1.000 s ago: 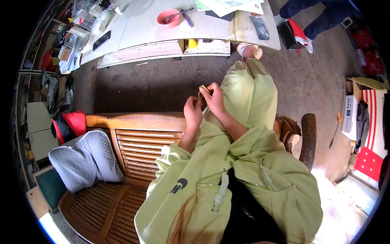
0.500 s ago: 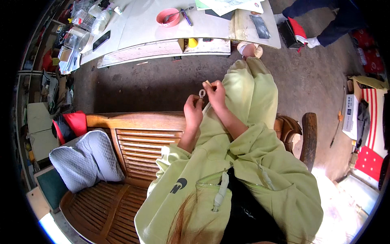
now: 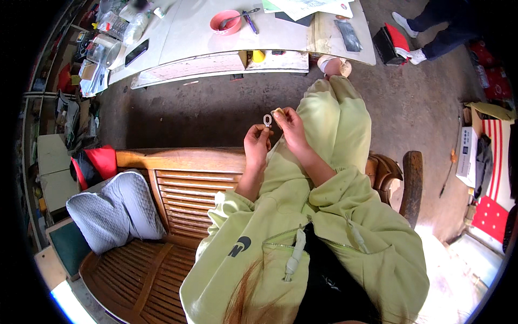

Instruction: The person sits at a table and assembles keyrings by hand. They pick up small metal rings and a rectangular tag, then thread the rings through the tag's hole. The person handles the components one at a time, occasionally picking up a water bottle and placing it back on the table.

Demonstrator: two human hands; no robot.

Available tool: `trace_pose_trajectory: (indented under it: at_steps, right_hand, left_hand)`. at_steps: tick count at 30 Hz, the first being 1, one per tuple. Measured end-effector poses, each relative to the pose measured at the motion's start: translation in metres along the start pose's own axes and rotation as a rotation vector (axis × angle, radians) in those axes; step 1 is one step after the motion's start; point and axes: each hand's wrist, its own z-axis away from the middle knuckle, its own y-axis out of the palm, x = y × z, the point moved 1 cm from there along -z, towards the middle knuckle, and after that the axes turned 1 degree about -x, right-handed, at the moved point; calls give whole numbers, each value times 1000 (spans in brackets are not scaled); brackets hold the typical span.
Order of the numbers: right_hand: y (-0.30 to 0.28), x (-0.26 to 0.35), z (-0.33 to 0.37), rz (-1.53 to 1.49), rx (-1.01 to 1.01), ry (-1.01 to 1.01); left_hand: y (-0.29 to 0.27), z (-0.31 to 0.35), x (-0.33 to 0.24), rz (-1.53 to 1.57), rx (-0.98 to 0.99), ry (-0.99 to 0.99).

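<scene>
My left hand (image 3: 256, 143) pinches the lower end of a small pale ring-shaped piece (image 3: 267, 119) with an oval hole, held upright above my lap. Close on its right, my right hand (image 3: 292, 128) grips a small tan piece (image 3: 278, 112) between thumb and fingers. The tan piece looks like a folded scrap or pad, but it is too small to name. A narrow gap seems to separate the two pieces. Both hands are in front of my light green trousers (image 3: 318, 121), over the bench's front edge.
Ahead stands a white table (image 3: 183, 32) with a pink bowl (image 3: 225, 24), pens (image 3: 250, 22), a phone (image 3: 136, 53) and papers. A slatted wooden bench (image 3: 197, 186) holds a grey cushion (image 3: 116, 213). At far right another person's legs (image 3: 431, 32) stand beside a black-and-red box (image 3: 389, 44).
The ring-shaped piece has risen slightly and shows its hole more fully. My right hand has shifted a little to the right. The other person's second shoe has come into view.
</scene>
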Motion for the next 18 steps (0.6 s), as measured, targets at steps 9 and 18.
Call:
trace_pose_trajectory:
  at_steps: [9, 18]
  right_hand:
    - [5, 1, 4, 405, -52, -130]
    - [3, -17, -2, 550, -45, -246]
  left_hand:
    - [-10, -4, 10, -450, 40, 238]
    - [-19, -12, 13, -412, 78, 202]
